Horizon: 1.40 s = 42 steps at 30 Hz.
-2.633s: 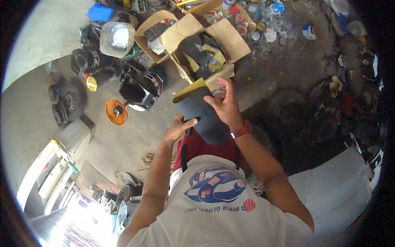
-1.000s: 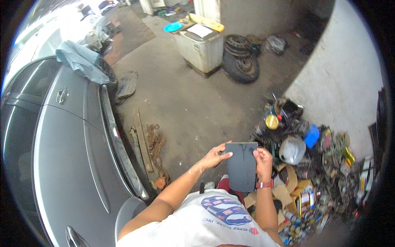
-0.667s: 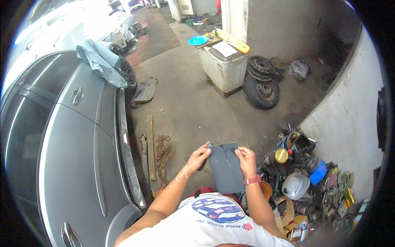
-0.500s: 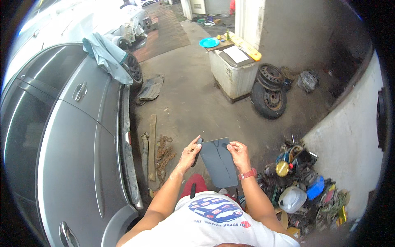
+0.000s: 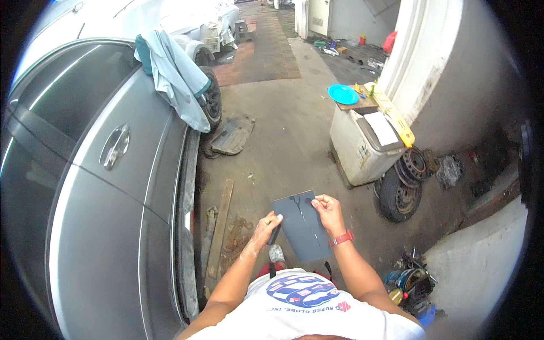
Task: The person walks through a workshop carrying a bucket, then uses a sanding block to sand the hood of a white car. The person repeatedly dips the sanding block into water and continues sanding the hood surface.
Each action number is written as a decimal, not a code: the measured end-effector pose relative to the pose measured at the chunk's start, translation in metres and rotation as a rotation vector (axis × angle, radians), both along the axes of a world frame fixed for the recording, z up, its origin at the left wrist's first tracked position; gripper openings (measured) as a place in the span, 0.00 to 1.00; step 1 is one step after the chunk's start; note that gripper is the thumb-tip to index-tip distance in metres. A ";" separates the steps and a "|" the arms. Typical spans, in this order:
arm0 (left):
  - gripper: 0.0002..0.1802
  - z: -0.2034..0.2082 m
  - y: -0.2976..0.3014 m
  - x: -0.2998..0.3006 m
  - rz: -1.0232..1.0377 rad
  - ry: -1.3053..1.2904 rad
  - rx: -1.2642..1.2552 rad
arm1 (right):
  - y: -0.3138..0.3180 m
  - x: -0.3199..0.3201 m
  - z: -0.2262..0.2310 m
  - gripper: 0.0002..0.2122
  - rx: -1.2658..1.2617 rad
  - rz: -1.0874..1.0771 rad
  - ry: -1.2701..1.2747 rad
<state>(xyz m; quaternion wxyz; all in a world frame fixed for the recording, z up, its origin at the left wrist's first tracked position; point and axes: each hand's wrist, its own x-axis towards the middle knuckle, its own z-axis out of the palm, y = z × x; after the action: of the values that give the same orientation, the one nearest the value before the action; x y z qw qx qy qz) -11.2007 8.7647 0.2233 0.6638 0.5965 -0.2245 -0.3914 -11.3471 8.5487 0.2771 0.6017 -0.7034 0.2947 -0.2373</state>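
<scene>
Panel: we see a flat dark grey panel [image 5: 302, 226] held in the air at lower centre of the frame, above the concrete floor [image 5: 283, 136], just in front of our chest.
Long axis: it runs from the upper left corner near mid-frame down toward our shirt, tilted slightly right.
Which hand is nearer: both touch it; the right hand [image 5: 327, 211] sits on the upper right edge, the left hand [image 5: 266, 225] on the left edge, lower down.
Right hand state: fingers curled over the edge, pinching the panel; a red wristband [image 5: 341, 238] shows at the wrist.
Left hand state: closed around a small dark object against the panel's edge; we cannot tell what it is.
Forearms: both rise from the lower edge, converging on the panel.
Surroundings: silver car [image 5: 107, 187] at left, well apart.
</scene>
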 end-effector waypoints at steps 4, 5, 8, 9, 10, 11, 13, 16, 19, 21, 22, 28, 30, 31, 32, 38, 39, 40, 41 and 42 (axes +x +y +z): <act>0.21 0.020 -0.036 0.087 0.038 -0.054 0.019 | -0.039 0.107 0.020 0.06 -0.001 0.037 -0.066; 0.20 0.021 -0.047 0.109 0.058 -0.158 0.079 | -0.051 0.130 0.021 0.06 0.017 0.048 -0.086; 0.20 0.022 -0.089 0.163 0.046 -0.069 0.023 | -0.094 0.190 0.015 0.05 0.024 0.026 -0.127; 0.21 0.023 -0.102 0.180 0.005 -0.038 0.039 | -0.115 0.209 0.005 0.06 -0.003 0.012 -0.125; 0.21 0.023 -0.117 0.198 -0.033 -0.008 0.054 | -0.132 0.229 0.003 0.06 0.011 0.012 -0.127; 0.22 0.022 -0.133 0.217 -0.071 0.021 0.070 | -0.150 0.250 0.001 0.06 0.025 0.011 -0.129; 0.23 0.007 -0.171 0.254 -0.045 -0.091 0.116 | -0.187 0.291 -0.003 0.06 0.045 0.011 -0.160; 0.23 -0.004 -0.231 0.318 -0.007 -0.193 0.154 | -0.245 0.357 -0.008 0.06 0.055 0.014 -0.195; 0.20 -0.005 -0.292 0.377 0.045 -0.199 0.198 | -0.306 0.431 -0.017 0.07 0.162 0.012 -0.219; 0.21 0.011 -0.330 0.410 0.080 -0.153 0.206 | -0.356 0.480 -0.013 0.07 0.122 0.017 -0.200; 0.21 0.012 -0.349 0.430 0.095 -0.187 0.215 | -0.377 0.503 -0.005 0.07 0.098 0.029 -0.186; 0.23 0.026 -0.450 0.546 0.209 -0.149 0.157 | -0.481 0.653 0.016 0.07 0.102 0.144 -0.184; 0.24 0.014 -0.478 0.587 0.200 -0.082 0.077 | -0.515 0.703 0.022 0.07 0.078 0.173 -0.191; 0.24 0.002 -0.490 0.611 0.201 -0.101 0.115 | -0.530 0.730 0.021 0.07 0.073 0.190 -0.198; 0.24 -0.012 -0.505 0.637 0.193 -0.121 0.150 | -0.546 0.754 0.018 0.06 0.088 0.199 -0.216; 0.23 -0.012 -0.621 0.790 0.139 -0.066 0.159 | -0.664 0.906 0.007 0.06 0.063 0.090 -0.219; 0.23 -0.011 -0.639 0.819 0.117 -0.062 0.145 | -0.682 0.928 0.005 0.06 0.070 0.085 -0.216; 0.22 -0.007 -0.659 0.847 0.056 -0.078 0.108 | -0.704 0.946 0.009 0.06 0.062 0.081 -0.206; 0.22 -0.003 -0.679 0.878 -0.005 -0.095 0.071 | -0.724 0.966 0.009 0.07 0.067 0.052 -0.227; 0.22 0.001 -0.701 0.907 -0.065 -0.111 0.036 | -0.750 0.986 0.013 0.07 0.052 0.002 -0.227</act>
<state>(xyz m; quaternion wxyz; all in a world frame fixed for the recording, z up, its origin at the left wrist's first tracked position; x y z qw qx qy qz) -10.2941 8.0639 0.2242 0.6266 0.6216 -0.2732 -0.3827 -10.3615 7.7991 0.2897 0.6494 -0.6565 0.2302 -0.3069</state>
